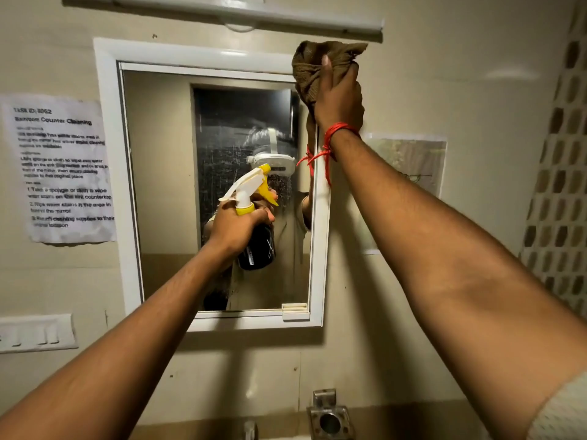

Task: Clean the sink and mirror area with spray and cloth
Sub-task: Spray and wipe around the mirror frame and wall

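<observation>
A white-framed mirror (pixel 165 173) hangs on the wall straight ahead, its glass streaked. My left hand (pixel 238 225) grips a black spray bottle (pixel 257 249) with a white and yellow trigger head, held up in front of the glass with the nozzle pointing at it. My right hand (pixel 338 100) grips a bunched brown cloth (pixel 313 68) against the mirror frame's upper right corner. A red thread is tied around my right wrist. The sink is below the view.
A printed instruction sheet (pixel 63 166) is taped left of the mirror and another paper (pixel 409 163) right of it. A light fixture (pixel 228 14) runs above. A switch plate (pixel 35 333) sits lower left, a metal holder (pixel 328 417) below, tiled lattice wall (pixel 559 173) at right.
</observation>
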`<action>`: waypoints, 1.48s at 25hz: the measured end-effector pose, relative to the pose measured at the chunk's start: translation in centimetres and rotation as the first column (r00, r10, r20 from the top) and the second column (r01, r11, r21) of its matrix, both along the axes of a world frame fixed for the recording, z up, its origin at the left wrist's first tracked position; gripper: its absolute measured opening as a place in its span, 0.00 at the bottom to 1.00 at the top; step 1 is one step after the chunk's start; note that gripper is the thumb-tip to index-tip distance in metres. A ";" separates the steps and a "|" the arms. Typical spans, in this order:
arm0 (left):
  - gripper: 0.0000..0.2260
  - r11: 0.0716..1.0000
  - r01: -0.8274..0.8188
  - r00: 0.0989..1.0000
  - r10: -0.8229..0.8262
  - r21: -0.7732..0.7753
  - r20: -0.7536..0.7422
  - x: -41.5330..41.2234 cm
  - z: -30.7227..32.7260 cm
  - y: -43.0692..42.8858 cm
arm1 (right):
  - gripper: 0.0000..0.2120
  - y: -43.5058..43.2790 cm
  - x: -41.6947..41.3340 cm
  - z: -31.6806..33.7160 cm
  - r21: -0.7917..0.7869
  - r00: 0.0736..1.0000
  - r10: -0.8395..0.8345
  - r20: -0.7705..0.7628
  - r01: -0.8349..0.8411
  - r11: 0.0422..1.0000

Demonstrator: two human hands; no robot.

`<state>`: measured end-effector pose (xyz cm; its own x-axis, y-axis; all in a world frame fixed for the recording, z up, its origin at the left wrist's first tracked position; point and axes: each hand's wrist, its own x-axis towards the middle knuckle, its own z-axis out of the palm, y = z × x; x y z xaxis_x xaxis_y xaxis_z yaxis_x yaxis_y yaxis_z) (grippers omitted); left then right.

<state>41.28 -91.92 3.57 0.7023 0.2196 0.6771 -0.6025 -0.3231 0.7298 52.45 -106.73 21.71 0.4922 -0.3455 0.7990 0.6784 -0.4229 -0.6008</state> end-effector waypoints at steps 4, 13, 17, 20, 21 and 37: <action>0.11 0.999 -0.013 1.000 0.013 -0.045 -0.015 -0.1 -1.7 -0.2 | 0.22 -0.6 -0.5 -5.1 0.014 0.995 0.097 -0.010 -0.097 0.995; 0.06 0.997 -0.023 0.986 0.011 -0.068 -0.169 -2.0 -8.4 -1.0 | 0.32 -1.0 -0.9 -32.5 0.061 0.952 0.154 -0.265 -0.143 0.988; 0.09 0.991 -0.037 0.967 0.003 -0.126 -0.256 -3.6 -10.4 -1.4 | 0.16 -0.4 -2.5 -39.7 0.385 0.863 0.375 -0.339 -0.237 0.892; 0.09 0.987 -0.065 0.955 0.018 -0.150 -0.297 -3.8 -11.4 -0.9 | 0.12 0.3 -2.5 -39.9 0.694 0.810 0.545 -0.217 -0.265 0.670; 0.07 0.986 -0.065 0.955 0.017 -0.153 -0.297 -3.8 -11.4 -0.8 | 0.13 0.8 -2.3 -40.0 0.780 0.813 0.541 -0.215 -0.190 0.596; 0.11 0.992 -0.124 0.968 0.125 0.016 -0.219 -6.3 -6.6 6.0 | 0.19 18.9 -13.0 -41.7 0.921 0.651 0.676 -0.346 0.098 0.377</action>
